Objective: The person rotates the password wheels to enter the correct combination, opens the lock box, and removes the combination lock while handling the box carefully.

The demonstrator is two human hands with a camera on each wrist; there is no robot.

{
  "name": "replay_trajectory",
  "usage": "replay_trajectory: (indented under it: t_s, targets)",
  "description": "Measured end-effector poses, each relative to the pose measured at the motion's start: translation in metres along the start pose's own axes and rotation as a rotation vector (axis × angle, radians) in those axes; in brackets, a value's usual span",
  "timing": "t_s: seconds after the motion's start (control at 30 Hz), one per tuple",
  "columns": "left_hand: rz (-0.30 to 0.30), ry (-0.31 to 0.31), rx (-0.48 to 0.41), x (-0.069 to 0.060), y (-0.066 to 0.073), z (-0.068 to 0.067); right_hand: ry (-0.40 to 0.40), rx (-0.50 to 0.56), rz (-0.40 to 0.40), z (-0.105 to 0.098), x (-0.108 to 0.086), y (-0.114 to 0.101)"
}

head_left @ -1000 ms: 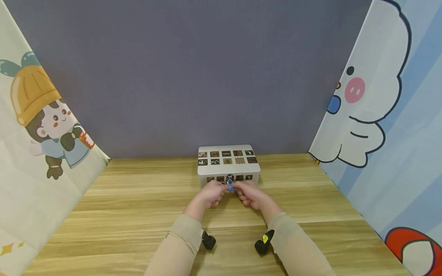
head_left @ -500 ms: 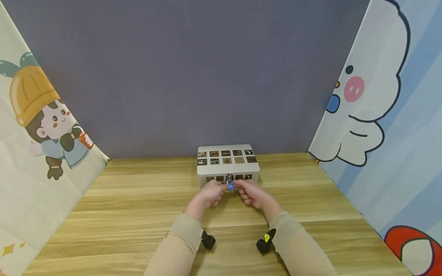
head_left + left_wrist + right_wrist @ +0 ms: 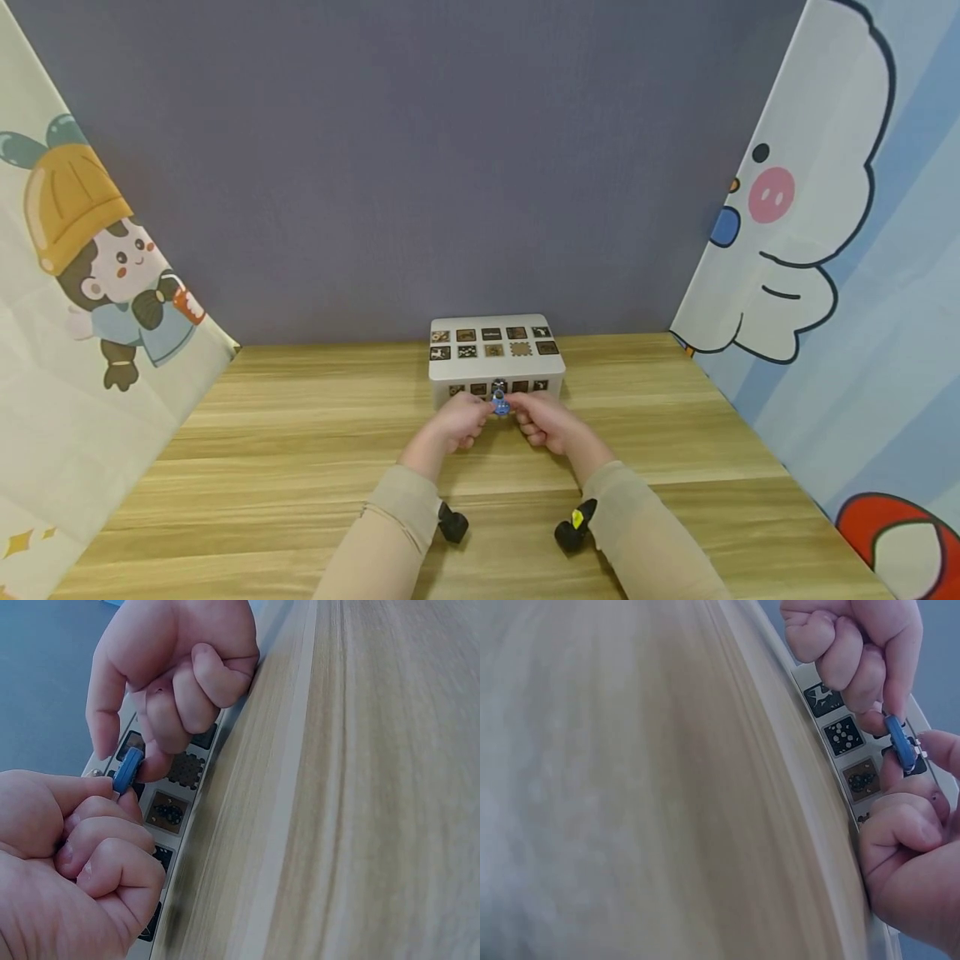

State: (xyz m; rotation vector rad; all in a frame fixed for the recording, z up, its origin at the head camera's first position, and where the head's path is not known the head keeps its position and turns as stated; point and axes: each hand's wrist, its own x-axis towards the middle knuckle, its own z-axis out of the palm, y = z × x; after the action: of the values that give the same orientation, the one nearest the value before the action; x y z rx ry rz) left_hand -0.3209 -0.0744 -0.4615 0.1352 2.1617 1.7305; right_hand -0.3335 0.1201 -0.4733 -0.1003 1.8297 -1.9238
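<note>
A small blue padlock (image 3: pixel 501 407) hangs at the metal clasp (image 3: pixel 499 386) on the front of a white box (image 3: pixel 487 366) printed with dark square pictures. My left hand (image 3: pixel 459 419) pinches the padlock (image 3: pixel 127 772) from the left between thumb and forefinger, its other fingers folded in. From the other side my right hand (image 3: pixel 546 421) holds thumb and forefinger round the padlock (image 3: pixel 900 742); the forefinger is against its body and the thumb tip is close to the clasp. The fingertips hide part of the lock. The box lid is down.
The box stands at the back of a wood-grain table (image 3: pixel 300 467), close to a grey panel (image 3: pixel 450 167). Cartoon-printed sheets flank the table at left and right. A black wrist camera (image 3: pixel 452 523) sits by the left cuff, another (image 3: pixel 573 527) by the right.
My right hand shifted slightly right, away from the padlock, then came back in. The left hand keeps its pinch and the box stays where it was.
</note>
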Motion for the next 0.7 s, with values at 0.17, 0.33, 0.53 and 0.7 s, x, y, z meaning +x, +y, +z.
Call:
replay_trajectory:
  t_s: [0.17,0.33,0.53,0.7]
  targets:
    - [-0.005,-0.001,0.004,-0.0008,0.0013,-0.0011,0.011,-0.013,-0.012,0.0018,0.0023,0.0021]
    - [0.000,0.000,0.003,-0.0009,0.0005,-0.0010,0.026,-0.018,-0.020,0.0032,0.0048,0.0041]
    - [-0.004,0.000,0.007,-0.0019,0.0010,-0.0005,0.036,-0.046,-0.019,0.0044,0.0053,0.0042]
    - [0.000,0.003,-0.001,-0.0016,0.0019,-0.0005,0.046,-0.058,-0.020,0.0051,0.0066,0.0038]
